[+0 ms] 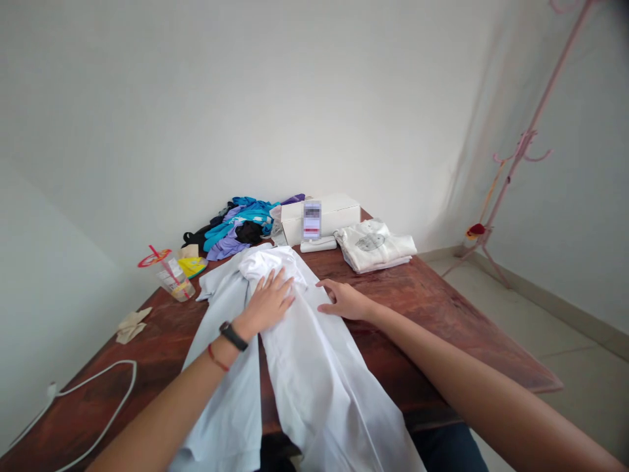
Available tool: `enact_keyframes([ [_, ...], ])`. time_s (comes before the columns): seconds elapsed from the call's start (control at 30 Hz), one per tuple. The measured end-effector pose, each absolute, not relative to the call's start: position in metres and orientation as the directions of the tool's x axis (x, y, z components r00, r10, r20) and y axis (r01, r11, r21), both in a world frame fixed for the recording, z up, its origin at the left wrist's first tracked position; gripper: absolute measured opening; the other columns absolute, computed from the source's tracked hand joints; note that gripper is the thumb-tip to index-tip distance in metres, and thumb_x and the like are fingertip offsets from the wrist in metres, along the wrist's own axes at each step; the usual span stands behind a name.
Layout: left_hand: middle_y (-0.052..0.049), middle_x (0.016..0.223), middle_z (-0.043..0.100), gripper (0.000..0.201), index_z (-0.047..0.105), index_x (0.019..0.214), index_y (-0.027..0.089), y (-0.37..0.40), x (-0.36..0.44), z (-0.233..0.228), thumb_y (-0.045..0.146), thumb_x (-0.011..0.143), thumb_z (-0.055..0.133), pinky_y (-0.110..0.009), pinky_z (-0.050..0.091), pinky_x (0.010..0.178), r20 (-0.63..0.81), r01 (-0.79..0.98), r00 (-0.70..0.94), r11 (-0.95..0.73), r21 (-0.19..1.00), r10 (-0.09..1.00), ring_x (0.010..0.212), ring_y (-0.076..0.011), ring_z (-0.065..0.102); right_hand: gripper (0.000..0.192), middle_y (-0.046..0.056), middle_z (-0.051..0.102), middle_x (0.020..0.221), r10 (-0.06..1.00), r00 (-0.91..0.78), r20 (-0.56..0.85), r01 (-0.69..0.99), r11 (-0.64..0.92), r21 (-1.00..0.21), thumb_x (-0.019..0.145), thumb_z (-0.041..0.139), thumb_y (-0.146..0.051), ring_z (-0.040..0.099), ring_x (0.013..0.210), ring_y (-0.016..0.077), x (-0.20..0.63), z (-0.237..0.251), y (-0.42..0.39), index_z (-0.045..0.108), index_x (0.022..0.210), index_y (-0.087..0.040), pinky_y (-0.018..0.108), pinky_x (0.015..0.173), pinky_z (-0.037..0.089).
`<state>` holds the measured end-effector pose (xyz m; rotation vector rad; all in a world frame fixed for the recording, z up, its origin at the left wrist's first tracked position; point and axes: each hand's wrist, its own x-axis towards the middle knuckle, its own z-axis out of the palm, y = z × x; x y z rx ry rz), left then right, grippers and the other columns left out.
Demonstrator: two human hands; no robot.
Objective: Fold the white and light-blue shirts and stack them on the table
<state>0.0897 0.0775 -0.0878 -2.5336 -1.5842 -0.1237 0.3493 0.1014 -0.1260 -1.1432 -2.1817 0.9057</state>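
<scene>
Your left hand lies flat, fingers spread, gripping nothing, pinning the white shirt lengthwise on the table; just right of it your right hand presses open-palmed on the shirt's edge, holding the fold flat.

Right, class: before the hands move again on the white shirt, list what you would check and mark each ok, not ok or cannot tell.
1. Left hand flat on the shirt: ok.
2. Right hand at the shirt's edge: ok.
3. Shirt free of wrinkles: not ok, bunched near the collar.
4. Shirt fully on the table: not ok, it hangs over the near edge.
5. Cup apart from the shirt: ok.
6. Buttons fastened: cannot tell.
</scene>
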Motion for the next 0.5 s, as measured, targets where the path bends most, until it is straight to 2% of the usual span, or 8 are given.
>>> enact_keyframes([
  [0.1,-0.007,0.162,0.04,0.048,0.048,0.151,0.027,-0.012,0.101,-0.08,0.029,0.105,0.038,-0.051,0.037,0.119,0.12,0.812,0.578,-0.584,0.012,0.807,0.148,-0.0273,0.038,0.059,-0.005,0.058,0.066,0.85,-0.509,0.136,0.523,0.43,-0.736,0.079,0.077,-0.032,0.056,0.062,0.0155,0.349,-0.124,0.101,0.059,0.132,-0.016,0.025,0.063,0.035],
  [0.17,0.0,0.16,0.042,0.054,0.049,0.15,0.035,-0.068,0.103,-0.084,0.019,0.099,0.044,-0.045,0.04,0.119,0.095,0.721,0.688,-0.692,0.019,0.719,0.146,-0.0228,0.042,0.056,-0.005,0.058,0.066,0.853,-0.502,0.144,0.532,0.436,-0.725,0.08,0.076,-0.032,0.055,0.061,0.0152,0.349,-0.123,0.101,0.06,0.132,-0.016,0.025,0.063,0.035],
  [0.23,0.002,0.16,0.041,0.071,0.048,0.15,0.037,-0.109,0.102,-0.098,0.009,0.086,0.051,-0.043,0.042,0.118,0.102,0.686,0.726,-0.726,-0.044,0.68,0.146,-0.0236,0.042,0.053,-0.006,0.056,0.063,0.851,-0.503,0.151,0.525,0.44,-0.729,0.081,0.074,-0.031,0.054,0.059,0.0145,0.349,-0.125,0.102,0.061,0.13,-0.016,0.025,0.062,0.035],
  [0.37,-0.008,0.162,0.036,0.096,0.035,0.158,0.03,-0.135,0.101,-0.139,0.003,0.068,0.056,-0.054,0.047,0.111,0.156,0.703,0.709,-0.671,-0.238,0.688,0.146,-0.0337,0.04,0.044,-0.008,0.055,0.057,0.846,-0.514,0.144,0.462,0.414,-0.784,0.083,0.072,-0.03,0.052,0.051,0.0123,0.349,-0.131,0.106,0.064,0.123,-0.016,0.024,0.056,0.037],
  [0.43,-0.01,0.163,0.035,0.096,0.032,0.16,0.029,-0.134,0.104,-0.154,0.003,0.069,0.056,-0.056,0.048,0.108,0.202,0.722,0.687,-0.624,-0.298,0.698,0.147,-0.0355,0.039,0.042,-0.008,0.057,0.055,0.85,-0.516,0.104,0.416,0.355,-0.837,0.085,0.07,-0.03,0.051,0.045,0.0118,0.348,-0.133,0.107,0.062,0.124,-0.015,0.023,0.05,0.038],
  [0.5,-0.011,0.161,0.038,0.086,0.038,0.157,0.027,-0.132,0.11,-0.163,0.006,0.075,0.054,-0.054,0.049,0.108,0.275,0.729,0.682,-0.605,-0.319,0.677,0.147,-0.0351,0.038,0.045,-0.006,0.06,0.054,0.858,-0.511,0.044,0.366,0.264,-0.892,0.089,0.066,-0.033,0.052,0.041,0.0124,0.348,-0.131,0.107,0.06,0.129,-0.014,0.023,0.043,0.039],
])
